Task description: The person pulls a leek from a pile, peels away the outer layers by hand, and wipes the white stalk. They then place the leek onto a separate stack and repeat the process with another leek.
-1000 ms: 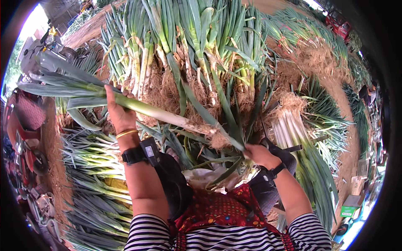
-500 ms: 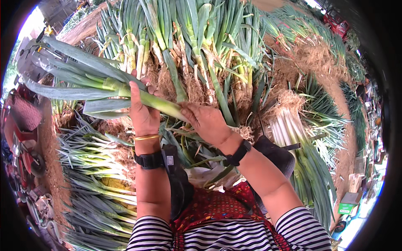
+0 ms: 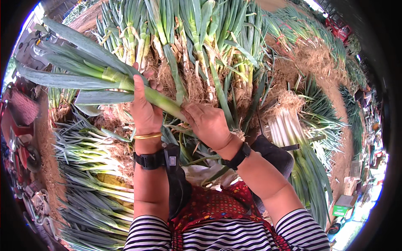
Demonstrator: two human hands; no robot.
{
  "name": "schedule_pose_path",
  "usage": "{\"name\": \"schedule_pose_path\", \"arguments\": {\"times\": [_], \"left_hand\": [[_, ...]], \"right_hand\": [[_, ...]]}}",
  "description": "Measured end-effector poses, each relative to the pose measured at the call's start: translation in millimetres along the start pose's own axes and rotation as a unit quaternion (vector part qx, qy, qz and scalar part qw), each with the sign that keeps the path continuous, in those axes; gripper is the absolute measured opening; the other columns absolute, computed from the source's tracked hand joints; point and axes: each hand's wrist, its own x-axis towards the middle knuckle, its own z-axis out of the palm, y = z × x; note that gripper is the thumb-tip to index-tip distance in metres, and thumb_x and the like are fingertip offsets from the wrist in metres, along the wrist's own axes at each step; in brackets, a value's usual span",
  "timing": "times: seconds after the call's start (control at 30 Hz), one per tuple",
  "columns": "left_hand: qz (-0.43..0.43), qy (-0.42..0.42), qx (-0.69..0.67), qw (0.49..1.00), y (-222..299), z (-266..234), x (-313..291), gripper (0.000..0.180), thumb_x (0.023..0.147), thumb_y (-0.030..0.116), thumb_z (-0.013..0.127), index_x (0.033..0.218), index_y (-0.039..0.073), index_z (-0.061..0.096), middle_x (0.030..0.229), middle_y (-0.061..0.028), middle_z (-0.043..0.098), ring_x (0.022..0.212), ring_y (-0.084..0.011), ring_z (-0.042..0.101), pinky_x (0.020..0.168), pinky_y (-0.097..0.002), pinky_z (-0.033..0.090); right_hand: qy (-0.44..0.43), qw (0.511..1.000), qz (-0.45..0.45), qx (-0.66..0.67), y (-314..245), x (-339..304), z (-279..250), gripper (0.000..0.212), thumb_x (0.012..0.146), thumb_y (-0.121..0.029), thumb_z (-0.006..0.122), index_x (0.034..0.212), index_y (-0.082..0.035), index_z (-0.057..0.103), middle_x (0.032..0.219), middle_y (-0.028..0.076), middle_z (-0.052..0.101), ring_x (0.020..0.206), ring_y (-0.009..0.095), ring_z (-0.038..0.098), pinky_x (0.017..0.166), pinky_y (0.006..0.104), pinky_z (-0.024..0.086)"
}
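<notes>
A thick leek slants across in front of me, its broad green leaves fanned toward the upper left. My left hand is wrapped round its stalk just below where the leaves part, thumb on the near side. Lower on the stalk, my right hand pinches the pale end with thumb and fingers; that end is mostly hidden behind the hand. Beyond both hands stands a row of untrimmed leeks with brown, tangled roots and some dry outer leaves.
Peeled leeks with white stalks lie by my right knee. Another leek pile spreads along my left. More rooted bundles lie at the far right. A red vehicle stands far left, and a green box at the right edge.
The leek's leafy end has tipped slightly upward and left. Both hands keep their hold, with the right hand's fingers shifted a little on the stalk.
</notes>
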Motion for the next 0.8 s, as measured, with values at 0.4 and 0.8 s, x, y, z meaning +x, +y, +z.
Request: {"name": "schedule_pose_path", "arguments": {"times": [0.4,0.8], "left_hand": [[-0.066,-0.074,0.001,0.995,3.0,10.8,-6.6,0.076,0.084,0.063,0.04,0.134,0.007,0.032,0.116,-0.0037,0.054,0.066,-0.0116,0.046,0.07,-0.0332,0.044],[-0.12,-0.099,-0.063,0.986,-0.7,5.6,-1.0,0.048,0.087,0.055,0.044,0.088,0.009,0.057,0.048,0.0087,0.029,0.039,-0.0044,0.024,0.046,-0.0205,0.026]], "right_hand": [[0.001,0.961,0.218,0.17,27.0,-5.9,9.1,0.014,0.085,-0.015,0.052,0.091,-0.003,0.053,0.059,0.015,0.055,0.049,0.028,0.056,0.045,0.0344,0.045],[-0.029,0.496,0.425,0.757,47.7,-41.2,-26.2,0.014,0.091,-0.016,0.044,0.097,-0.005,0.051,0.073,-0.001,0.047,0.059,0.01,0.043,0.058,0.0245,0.036]]}}
